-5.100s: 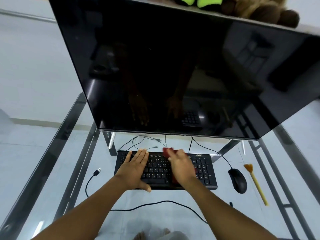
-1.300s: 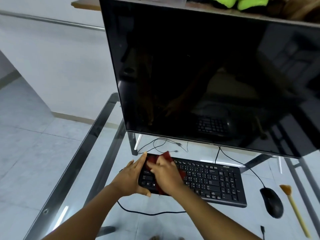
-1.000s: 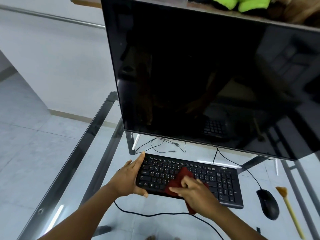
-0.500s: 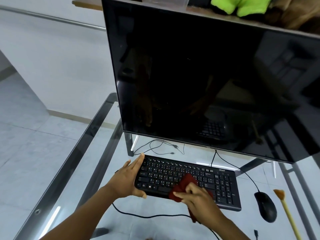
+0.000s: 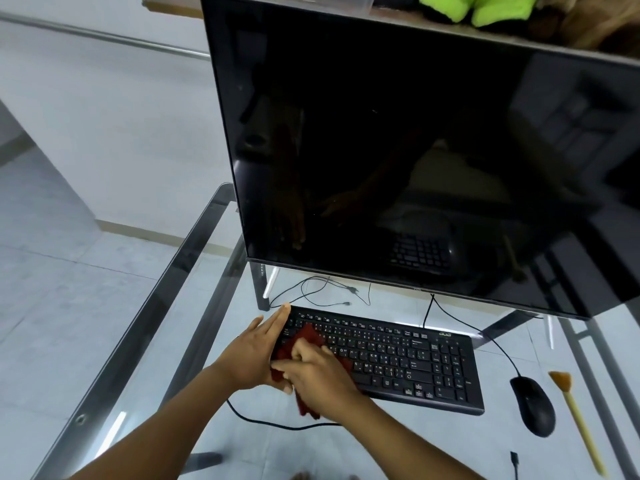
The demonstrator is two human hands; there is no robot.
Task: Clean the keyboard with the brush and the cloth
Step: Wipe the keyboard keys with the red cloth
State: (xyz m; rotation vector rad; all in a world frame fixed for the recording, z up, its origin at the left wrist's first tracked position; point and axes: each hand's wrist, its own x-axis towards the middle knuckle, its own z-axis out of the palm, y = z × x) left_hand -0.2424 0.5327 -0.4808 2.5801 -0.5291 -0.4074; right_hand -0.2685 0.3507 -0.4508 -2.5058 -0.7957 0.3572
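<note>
— Keyboard (image 5: pixel 398 355): where does it sit?
— Flat on the glass counter (image 5: pixel 166 306), at 6 o'clock of the big dark monitor (image 5: pixel 415 150). Its long side runs from 9 to 3 o'clock.
— And the hands?
— Both are at its 9 o'clock end. The left hand (image 5: pixel 256 355) lies along that short edge, fingers straight and together, touching the casing. I read it as a brace. The right hand (image 5: pixel 318 379) has its fingers curled round the dark red cloth (image 5: pixel 306 336) and presses it on the keys there.
— Anything else about?
— A black mouse (image 5: pixel 533 407) sits near the keyboard at its 3 o'clock. Further toward 3 o'clock is the brush (image 5: pixel 581 427), lying on the glass with no hand on it, bristles toward 12 o'clock. A thin black cable (image 5: pixel 284 425) curves at 6 o'clock of the keyboard.
— So which step is this?
— The cloth wipe, I'd say, at work on the letter keys nearest 9 o'clock. Whether the brush has had its turn I can't tell.
— What does the next move need?
— A steady drag of the cloth toward 3 o'clock, row by row, out to the number pad. The pressure should be light enough not to snag the keycaps, and the left hand should hold firm, since a keyboard on glass will likely slide. The tail of cloth hanging at 6 o'clock should be kept off the cable.
</note>
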